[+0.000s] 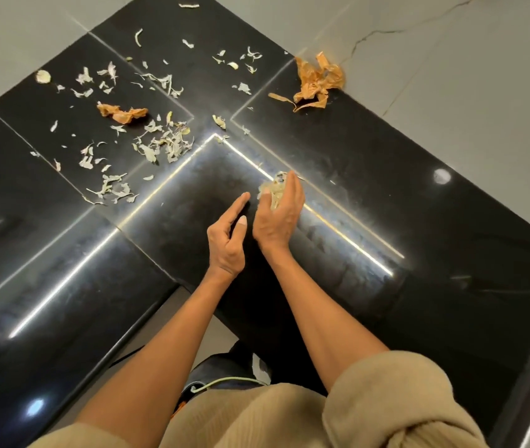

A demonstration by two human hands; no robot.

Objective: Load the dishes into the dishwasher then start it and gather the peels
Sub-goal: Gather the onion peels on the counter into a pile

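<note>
- Head view, looking down on a black polished tabletop [370, 163] shaped as an inner corner, with pale wall tiles [451, 59] behind.
- Right hand [281, 211] cupped on edge, fingers curled round a clump of pale peels [275, 189], held just above the tabletop near the bright reflected light line [337, 227].
- Left hand [228, 240] just beside the right, not touching; fingers straight and relaxed, forefinger pointing toward the clump, holding nothing.
- Loose peels [160, 147] scattered across the far left part of the tabletop, thickest near the corner seam, thinner toward the wall; well apart from both hands.
- Small orange crumpled wrapper [121, 113] lying among the loose peels.
- Larger orange crumpled wrapper [317, 80] at the far edge against the wall tiles, apart from the peels.
- Single round pale piece [43, 76] near the left rear edge.
- Beige sleeves [396, 402] pushed up, forearms bare, at bottom of view.
- Dark item with a pale cord [224, 381] below the tabletop edge, between the forearms; identity unclear.
</note>
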